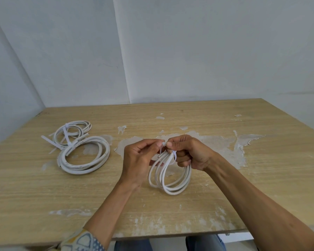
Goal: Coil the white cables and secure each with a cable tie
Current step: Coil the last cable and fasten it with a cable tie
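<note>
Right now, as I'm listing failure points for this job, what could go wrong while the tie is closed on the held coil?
1. The thin white plastic cable tie is only pinched between the left hand and right hand; its end might slip before it locks.
2. The round white cable coil hangs loose below the right hand's grip, with one cable end sticking out near the tie, so a loop could escape the tie.

Bare forearms (pixel 105 201) & bare hands (left hand (pixel 140 160), right hand (pixel 190 153)), L sleeve (pixel 82 241) showing near elbow only, cream fabric w/ mustard-yellow & grey-blue arch shapes plus a band of small white dots, blue denim jeans (pixel 132 245) on both legs at bottom edge.
</note>
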